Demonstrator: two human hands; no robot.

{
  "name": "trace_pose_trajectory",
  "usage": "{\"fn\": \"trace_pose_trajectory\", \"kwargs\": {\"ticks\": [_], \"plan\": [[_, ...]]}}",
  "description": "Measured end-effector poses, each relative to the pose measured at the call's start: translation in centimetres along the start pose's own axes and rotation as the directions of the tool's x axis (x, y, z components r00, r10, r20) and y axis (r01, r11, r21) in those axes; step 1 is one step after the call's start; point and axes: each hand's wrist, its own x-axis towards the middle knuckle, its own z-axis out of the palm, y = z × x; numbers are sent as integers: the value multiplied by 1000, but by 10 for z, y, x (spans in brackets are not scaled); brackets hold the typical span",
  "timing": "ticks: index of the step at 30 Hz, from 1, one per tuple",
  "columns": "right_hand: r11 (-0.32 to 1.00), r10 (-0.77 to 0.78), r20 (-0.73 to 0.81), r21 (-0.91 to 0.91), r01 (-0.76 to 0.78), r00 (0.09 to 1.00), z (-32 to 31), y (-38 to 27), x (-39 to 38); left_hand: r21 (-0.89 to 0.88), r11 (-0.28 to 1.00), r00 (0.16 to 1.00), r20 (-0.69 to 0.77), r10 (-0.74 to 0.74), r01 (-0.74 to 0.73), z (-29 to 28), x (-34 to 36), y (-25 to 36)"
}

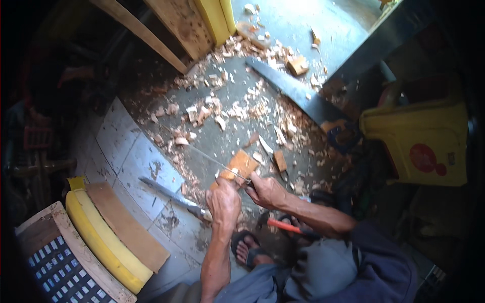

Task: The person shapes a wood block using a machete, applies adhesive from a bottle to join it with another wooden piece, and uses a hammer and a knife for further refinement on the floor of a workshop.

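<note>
My left hand [224, 203] is closed around the near end of a small wooden block [243, 162], low over the floor in front of my feet. In my right hand [269, 192] is the end of a long thin metal tool [209, 157], file-like in shape. It lies slantwise across the block, its far tip pointing up and left. The fingers of both hands are close together at the block. Just right of the block, a smaller wooden piece [280, 161] rests on the floor. A long blade [169, 193] with a pale handle lies left of my left hand.
A large handsaw [293, 91] lies ahead among wood shavings [202, 111]. A yellow plastic stool [424, 136] stands at right. At left are a slatted crate [58, 252] and a yellow-edged board [103, 237]. A red-orange handle [284, 225] is beside my sandalled foot [247, 250].
</note>
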Motion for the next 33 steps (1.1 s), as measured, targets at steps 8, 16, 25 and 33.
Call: {"fn": "trace_pose_trajectory", "kwargs": {"ticks": [8,16,25,33], "plan": [[996,-67,-109,56,73,992,-7,3,4,3,1000,1000,8,-14,14,2,-1,-1],[985,-139,-120,82,150,983,0,-3,-10,-23,1000,1000,6,-15,15,-5,-2,5],[994,66,22,-87,-64,998,9,24,-6,31,1000,1000,-20,-1,2,-3,1,9],[985,130,-20,-107,-132,991,14,36,6,38,999,1000,-27,-15,16,-6,2,11]]}}
